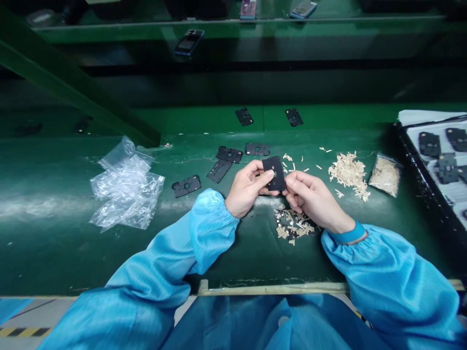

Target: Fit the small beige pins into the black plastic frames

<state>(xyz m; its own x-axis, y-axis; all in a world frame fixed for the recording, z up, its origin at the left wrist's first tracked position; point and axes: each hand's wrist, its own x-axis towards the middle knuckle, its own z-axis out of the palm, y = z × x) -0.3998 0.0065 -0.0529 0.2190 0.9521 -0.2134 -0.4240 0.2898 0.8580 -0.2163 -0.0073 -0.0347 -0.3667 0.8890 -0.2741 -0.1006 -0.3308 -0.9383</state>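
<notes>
My left hand (248, 188) grips a black plastic phone part (274, 175) by its left side, thumb across its face. At the part's lower right edge my right hand (310, 194) has thumb and forefinger pinched together; whatever is between them is too small to make out. Below the hands lies a heap of small beige and black pieces (292, 226). Several similar black plastic parts (187, 186) lie on the green bench to the left of and beyond my hands. A pile of small cream pieces (349, 174) is to the right.
Clear plastic bags (127, 189) are heaped at the left. A small bag of cream pieces (385, 176) lies right of the pile. Along the right edge stands a black-rimmed tray (419, 165) with black parts. A green post (80, 87) slants down at the left; a phone (189, 42) rests above.
</notes>
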